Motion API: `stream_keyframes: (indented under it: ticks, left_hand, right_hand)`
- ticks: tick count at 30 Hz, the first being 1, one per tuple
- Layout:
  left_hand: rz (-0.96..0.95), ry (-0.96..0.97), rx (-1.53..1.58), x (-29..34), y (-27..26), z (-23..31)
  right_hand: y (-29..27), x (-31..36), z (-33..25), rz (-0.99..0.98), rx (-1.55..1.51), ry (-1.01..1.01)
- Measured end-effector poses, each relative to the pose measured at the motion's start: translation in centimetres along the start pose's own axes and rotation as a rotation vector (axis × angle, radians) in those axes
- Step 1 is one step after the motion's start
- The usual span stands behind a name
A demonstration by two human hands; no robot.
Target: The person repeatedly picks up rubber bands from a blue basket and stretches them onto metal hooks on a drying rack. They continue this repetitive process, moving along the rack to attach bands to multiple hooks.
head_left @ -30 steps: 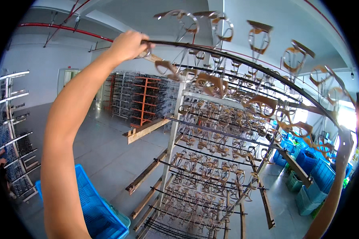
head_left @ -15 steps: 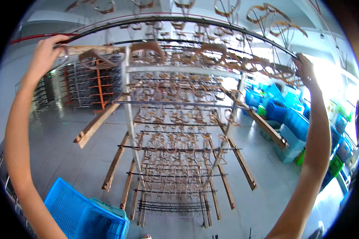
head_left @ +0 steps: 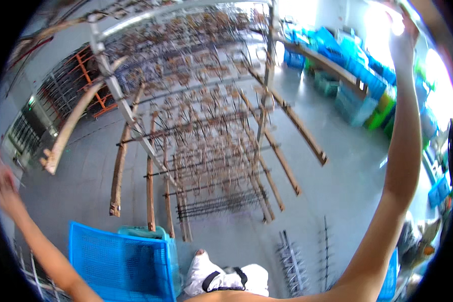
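My left hand [head_left: 4, 186] is low at the far left edge, blurred, its fingers stretched out with nothing seen in them. High at the upper right is my raised right hand [head_left: 403, 32]; glare and the picture's rim hide its fingers. Between my arms stands a tall rack with pale metal posts [head_left: 117, 93] and wooden arms [head_left: 78, 123] sticking out toward me. Dark rods [head_left: 191, 121] lie across the lower arms, bearing many tan loop-shaped pieces [head_left: 206, 103]. Both hands are apart from these rods.
A blue mesh basket [head_left: 116, 261] stands at lower left, with a teal basket [head_left: 143, 232] behind it. Spiky rods [head_left: 292, 261] are at lower right, near my white-clad legs [head_left: 226, 279]. Blue crates [head_left: 355, 60] line the right side; an orange rack [head_left: 81, 65] stands far left.
My left hand has let go of the long dark rod and dropped down and outward. My right hand has risen; the rod is out of sight. The view has tilted lower.
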State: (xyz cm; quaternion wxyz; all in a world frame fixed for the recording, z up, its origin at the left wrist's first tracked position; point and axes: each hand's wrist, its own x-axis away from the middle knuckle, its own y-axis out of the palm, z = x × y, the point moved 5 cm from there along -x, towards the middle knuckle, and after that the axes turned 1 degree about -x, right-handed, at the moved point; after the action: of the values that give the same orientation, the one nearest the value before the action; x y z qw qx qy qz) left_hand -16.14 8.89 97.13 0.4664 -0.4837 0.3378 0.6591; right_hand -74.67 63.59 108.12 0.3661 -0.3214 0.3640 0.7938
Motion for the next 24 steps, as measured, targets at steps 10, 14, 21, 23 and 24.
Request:
stream_keyframes:
  ticks: [10,14,21,23,24]
  left_hand:
    - [-1.257,-1.586,0.530,64.0,11.1,-2.4]
    - [-1.260,-1.648,0.568,75.4,14.0,-6.8]
    - [-1.139,-1.963,0.562,88.8,19.4,-14.0]
    - [-1.040,-2.130,0.577,90.9,20.1,-15.5]
    - [-1.056,-2.134,0.546,92.0,20.6,-15.8]
  right_hand:
    - [-29.1,47.6,-41.4,-0.914,-0.789,1.026]
    - [-36.1,53.6,-56.7,-1.234,-0.934,1.190]
    - [-38.7,71.0,-69.5,-1.589,-0.885,1.895]
    - [-38.1,73.2,-70.8,-1.628,-0.851,1.950]
    - [-38.0,74.5,-70.9,-1.720,-0.830,1.899]
